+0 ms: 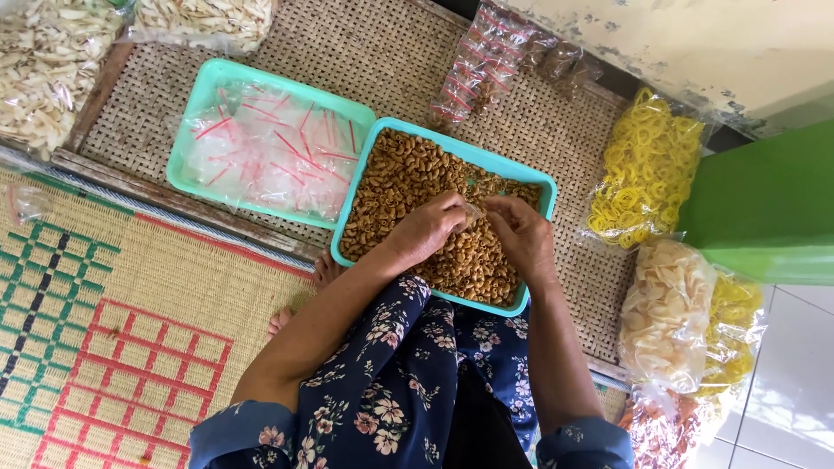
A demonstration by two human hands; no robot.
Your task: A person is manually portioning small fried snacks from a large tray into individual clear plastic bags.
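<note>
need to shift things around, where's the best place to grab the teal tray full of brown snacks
Judging by its shape, grip the teal tray by its raised rim, probably at the far short end, coming from above: that rim is bare, while the left hand and right hand hover over the near half.

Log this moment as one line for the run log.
left hand: pinching small clear bag | right hand: on same bag | below: teal tray of brown snacks

Both hands, left [423, 230] and right [524, 234], meet over the nut tray [360, 187], which fills mid-frame. The bag tray [195, 117] blocks its left side, yellow rings [647, 165] and cracker bags [665, 313] crowd the right, and small packets [482, 61] lie above. Open mat [130, 330] shows at lower left.
</note>
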